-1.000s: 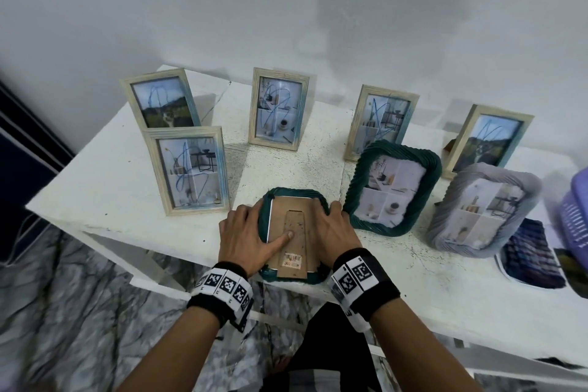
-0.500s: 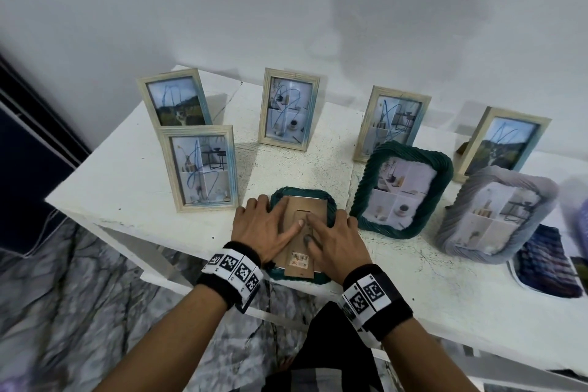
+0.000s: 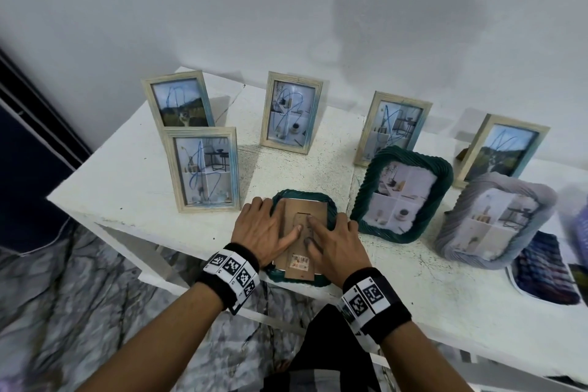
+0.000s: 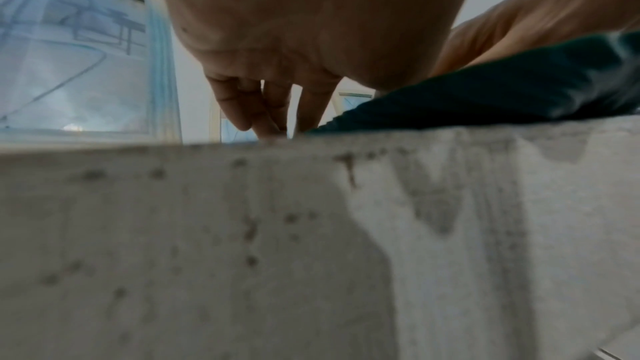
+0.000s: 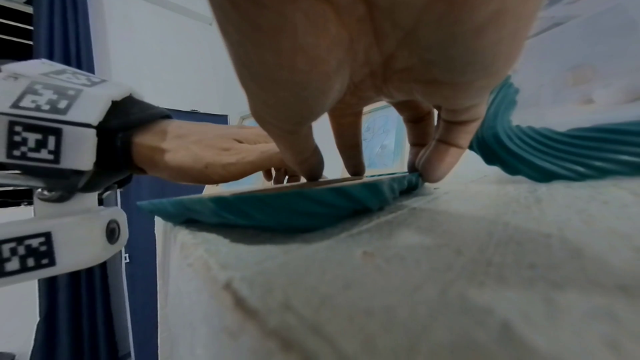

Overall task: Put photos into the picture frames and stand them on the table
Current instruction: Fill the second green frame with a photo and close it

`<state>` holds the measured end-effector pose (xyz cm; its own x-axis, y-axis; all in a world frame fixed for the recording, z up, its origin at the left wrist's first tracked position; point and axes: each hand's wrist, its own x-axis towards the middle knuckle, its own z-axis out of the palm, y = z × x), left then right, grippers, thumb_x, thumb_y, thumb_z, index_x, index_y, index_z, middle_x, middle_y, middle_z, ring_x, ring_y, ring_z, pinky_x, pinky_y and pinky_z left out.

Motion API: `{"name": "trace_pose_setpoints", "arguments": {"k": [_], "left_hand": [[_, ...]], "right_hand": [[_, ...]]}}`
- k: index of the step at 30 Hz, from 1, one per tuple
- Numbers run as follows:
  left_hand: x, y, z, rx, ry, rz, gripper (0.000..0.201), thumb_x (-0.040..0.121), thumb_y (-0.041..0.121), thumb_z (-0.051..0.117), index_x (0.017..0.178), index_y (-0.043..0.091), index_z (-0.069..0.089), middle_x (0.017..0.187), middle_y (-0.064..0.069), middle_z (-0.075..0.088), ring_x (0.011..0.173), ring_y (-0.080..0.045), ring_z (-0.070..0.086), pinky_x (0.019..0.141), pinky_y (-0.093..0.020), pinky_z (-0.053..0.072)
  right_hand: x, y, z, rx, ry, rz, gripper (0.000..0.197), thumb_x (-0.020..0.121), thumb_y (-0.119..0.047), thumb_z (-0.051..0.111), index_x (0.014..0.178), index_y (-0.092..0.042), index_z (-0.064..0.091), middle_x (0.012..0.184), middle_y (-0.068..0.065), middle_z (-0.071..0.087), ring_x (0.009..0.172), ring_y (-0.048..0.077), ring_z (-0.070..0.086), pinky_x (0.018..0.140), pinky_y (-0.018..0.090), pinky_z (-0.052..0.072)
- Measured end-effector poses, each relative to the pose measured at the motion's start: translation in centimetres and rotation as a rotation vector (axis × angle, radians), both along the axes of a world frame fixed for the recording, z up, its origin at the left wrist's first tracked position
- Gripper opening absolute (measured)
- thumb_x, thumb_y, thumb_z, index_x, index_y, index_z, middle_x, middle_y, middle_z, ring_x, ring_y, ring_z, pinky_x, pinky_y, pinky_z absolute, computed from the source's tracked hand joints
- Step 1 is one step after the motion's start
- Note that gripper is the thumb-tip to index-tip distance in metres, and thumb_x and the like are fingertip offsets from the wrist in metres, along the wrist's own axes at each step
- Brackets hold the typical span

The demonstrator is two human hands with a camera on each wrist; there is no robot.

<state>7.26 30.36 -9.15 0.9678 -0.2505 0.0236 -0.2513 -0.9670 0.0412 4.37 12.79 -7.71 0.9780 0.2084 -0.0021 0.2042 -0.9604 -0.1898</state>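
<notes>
A dark green rope-edged frame (image 3: 331, 210) lies face down at the table's near edge, its brown cardboard back (image 3: 313, 207) up. My left hand (image 3: 264, 229) lies flat over the frame's left side, thumb pressing on the back board. My right hand (image 3: 334, 239) lies over the right side, its index finger and thumb pressing the board's stand flap. In the right wrist view the fingertips (image 5: 440, 166) press down on the green frame (image 5: 287, 207). The left wrist view shows my left fingers (image 4: 256, 117) straight, beside the frame's green edge (image 4: 484, 97). The photo inside is hidden.
Several wooden frames with photos stand on the white table (image 3: 127, 188), the nearest one (image 3: 203, 169) just left of my left hand. A green frame (image 3: 402, 197) and a grey frame (image 3: 490, 219) stand on the right. Loose photos (image 3: 541, 267) lie at far right.
My right hand moved from the frame's right edge onto the back board, its index finger and thumb now pressing there. My left hand stayed in place. The head view shifted a little.
</notes>
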Motion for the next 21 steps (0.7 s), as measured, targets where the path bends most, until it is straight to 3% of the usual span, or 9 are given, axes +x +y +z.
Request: {"name": "trace_pose_setpoints", "arguments": {"k": [7,11,14,18,21], "left_hand": [[-0.5,0.8,-1.0,-0.082,0.003,0.024,0.089,0.088,0.075,0.014,0.141,0.011,0.045,0.108,-0.006,0.054,0.093,-0.024,0.048,0.081,-0.037,0.041],[-1.3,1.6,-2.0,-0.211,0.086,0.043,0.098,0.079,0.084,0.014,0.155,0.022,0.016,0.135,-0.002,0.039,0.120,-0.022,0.038,0.098,-0.038,0.035],[-1.8,1.7,-2.4,-0.278,0.099,0.026,0.100,0.077,0.086,0.023,0.155,0.025,0.011,0.153,-0.001,0.026,0.136,-0.022,0.025,0.109,-0.042,0.026],[-1.9,1.7,-2.7,-0.269,0.117,0.046,0.105,0.073,0.088,0.025,0.154,0.022,0.018,0.158,-0.002,0.022,0.140,-0.024,0.021,0.112,-0.043,0.022],[-1.9,1.6,-2.7,-0.257,0.116,0.051,0.106,0.072,0.089,0.025,0.154,0.023,0.017,0.158,-0.002,0.021,0.139,-0.023,0.020,0.113,-0.043,0.023]], "right_hand": [[0.1,-0.2,-0.4,-0.036,-0.030,0.006,0.050,0.081,-0.049,0.038,0.117,-0.025,0.064,0.089,0.017,0.054,0.069,0.031,0.050,0.061,0.040,0.049],[0.0,-0.7,-0.3,0.060,0.006,0.025,0.046,0.090,-0.044,0.046,0.131,-0.024,0.055,0.105,0.021,0.051,0.086,0.037,0.048,0.074,0.046,0.048],[-0.2,-1.9,-0.2,0.184,0.073,0.074,0.044,0.096,-0.036,0.045,0.138,-0.026,0.049,0.115,0.020,0.050,0.096,0.035,0.044,0.085,0.046,0.044],[-0.8,-4.0,0.2,0.313,0.159,0.156,0.044,0.090,-0.019,0.036,0.128,-0.024,0.057,0.125,0.010,0.055,0.101,0.032,0.045,0.087,0.034,0.035],[-1.9,-5.0,0.8,0.329,0.225,0.247,0.050,0.080,-0.010,0.032,0.116,-0.024,0.064,0.137,0.008,0.050,0.112,0.033,0.041,0.093,0.033,0.034]]}}
